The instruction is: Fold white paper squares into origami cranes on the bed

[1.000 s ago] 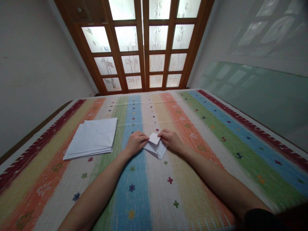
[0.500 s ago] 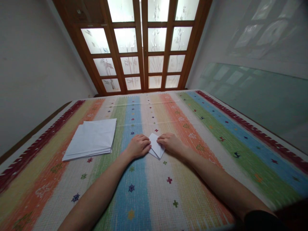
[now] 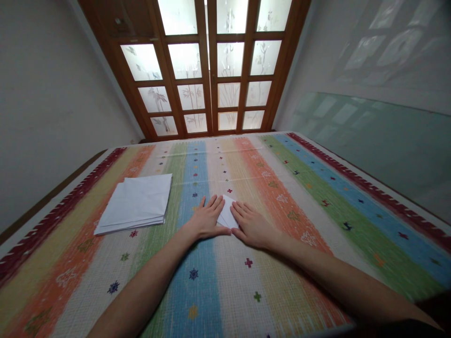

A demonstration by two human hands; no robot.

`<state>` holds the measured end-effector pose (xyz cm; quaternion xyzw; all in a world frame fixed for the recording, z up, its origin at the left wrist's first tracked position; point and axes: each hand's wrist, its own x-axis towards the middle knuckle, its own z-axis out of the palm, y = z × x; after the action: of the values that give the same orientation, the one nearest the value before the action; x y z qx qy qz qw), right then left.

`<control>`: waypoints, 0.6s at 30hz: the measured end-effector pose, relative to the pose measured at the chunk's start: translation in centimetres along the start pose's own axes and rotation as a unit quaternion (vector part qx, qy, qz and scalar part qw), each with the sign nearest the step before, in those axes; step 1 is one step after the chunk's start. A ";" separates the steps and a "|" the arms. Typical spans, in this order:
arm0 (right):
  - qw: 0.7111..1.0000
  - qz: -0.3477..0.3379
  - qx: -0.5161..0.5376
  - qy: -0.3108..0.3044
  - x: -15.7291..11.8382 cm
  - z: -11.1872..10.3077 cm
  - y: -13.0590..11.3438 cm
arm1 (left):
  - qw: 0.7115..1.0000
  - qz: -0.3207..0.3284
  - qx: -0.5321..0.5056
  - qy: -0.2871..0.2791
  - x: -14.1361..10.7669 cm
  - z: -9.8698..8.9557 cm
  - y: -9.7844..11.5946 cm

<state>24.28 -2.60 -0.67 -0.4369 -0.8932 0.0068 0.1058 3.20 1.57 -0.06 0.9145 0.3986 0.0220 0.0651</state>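
A small folded white paper [image 3: 227, 213] lies flat on the striped tablecloth, between my two hands. My left hand [image 3: 208, 219] rests on its left edge with fingers spread and the thumb stretched along the bottom. On the right side of the paper, my right hand [image 3: 251, 225] lies flat, fingers stretched out and pressing on it. The tips of both thumbs nearly meet at the paper's lower corner. Part of the paper is hidden under the fingers.
To the left lies a stack of white paper sheets [image 3: 136, 202]. The tablecloth [image 3: 193, 291] has coloured stripes and small printed figures. Beyond the far edge stand wooden doors [image 3: 212, 94] with frosted panes; a glass panel [image 3: 369, 136] leans at the right wall.
Both hands have gone from bent, pinching fingers to flattened, stretched ones on the small paper. The thumbs have moved to its lower corner. The stack has not been moved by the hands.
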 end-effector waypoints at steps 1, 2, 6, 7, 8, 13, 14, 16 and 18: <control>1.000 0.002 0.003 -0.011 -0.1 0.1 0.0 | 1.000 -0.001 0.000 -0.007 0.0 0.0 -0.1; 1.000 0.001 0.007 -0.025 -0.2 0.1 -0.1 | 1.000 -0.002 0.000 -0.012 0.0 -0.1 -0.2; 0.995 -0.033 0.047 -0.083 -0.9 -0.2 -0.1 | 1.000 -0.002 0.000 -0.025 0.1 -0.1 -0.4; 0.993 -0.043 0.058 -0.096 -1.1 -0.4 -0.1 | 1.000 -0.002 -0.001 -0.027 0.1 -0.1 -0.4; 0.991 -0.053 0.070 -0.106 -1.5 -0.6 -0.1 | 1.000 -0.003 -0.001 -0.027 0.1 -0.1 -0.4; 0.978 -0.094 0.123 -0.143 -3.4 -1.5 -0.7 | 1.000 -0.002 0.003 -0.025 0.2 -0.2 -0.4; 0.975 -0.097 0.132 -0.150 -3.8 -1.7 -0.8 | 1.000 -0.001 0.006 -0.024 0.2 -0.2 -0.3; 0.971 -0.096 0.146 -0.160 -4.2 -2.1 -1.1 | 1.000 -0.001 0.010 -0.025 0.2 -0.3 -0.3; 0.971 -0.089 0.161 -0.156 -4.3 -2.6 -1.4 | 1.000 -0.003 0.011 -0.029 0.2 -0.3 -0.2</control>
<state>26.32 -7.04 1.27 -0.3261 -0.9214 0.2087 0.0343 3.10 1.88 0.20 0.9143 0.3995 -0.0091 0.0664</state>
